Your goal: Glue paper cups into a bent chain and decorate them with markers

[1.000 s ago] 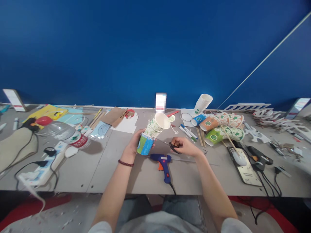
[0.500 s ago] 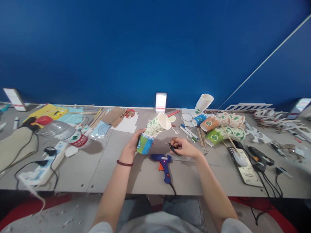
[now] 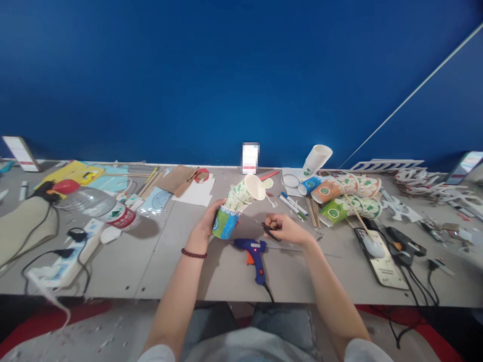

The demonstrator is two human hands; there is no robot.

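Two bare hands work above the middle of a cluttered grey desk [image 3: 151, 266], in front of a blue wall [image 3: 241, 75]. The left hand [image 3: 209, 221], a dark red beaded bracelet [image 3: 194, 254] at its wrist, is curled around the lower part of a stack of paper cups [image 3: 238, 197]. The stack is off the desk and tilted, its open white mouth towards the upper right; its upper part has a green leaf pattern, its lowest cup is blue and green. A small leaf-patterned tab [image 3: 267, 184] juts out beside the rim.

The right hand [image 3: 284, 229] has its fingers bent round the black handles of a pair of scissors [image 3: 270, 231]. The thin blades point left and reach the side of the stack near the top of the blue and green cup; whether they cut into it cannot be told.

Just below the hands, a blue glue gun [image 3: 260, 264] with an orange trigger lies on its side, a small red light showing. To the right of the stack are capped markers [image 3: 294, 205], more patterned cups lying down, a green one [image 3: 335, 211] nearest, and a leaning white cup stack [image 3: 317, 160]. At far left, a clear plastic bottle [image 3: 101, 206] lies beside a white power strip [image 3: 81, 256].
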